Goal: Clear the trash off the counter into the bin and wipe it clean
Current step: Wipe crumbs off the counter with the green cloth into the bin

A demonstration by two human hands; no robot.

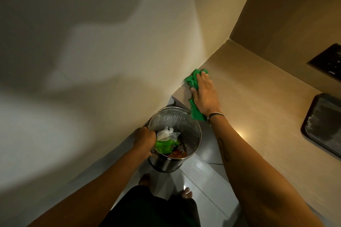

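A perforated metal bin (191, 121) is held up off the floor, just below the counter's left end. My left hand (144, 141) grips its near rim. Inside lie a white crumpled wrapper (164, 133), a green packet (166, 146) and something orange. My right hand (204, 94) presses flat on a green cloth (192, 80) at the left corner of the beige counter (258, 116), right against the wall. Part of the cloth hangs over the counter's edge above the bin.
A dark tray (323, 125) lies on the counter at the right. A black panel (328, 61) is set into the counter farther back. The pale wall (110, 61) closes the left side. My bare feet (186, 192) stand on grey floor tiles.
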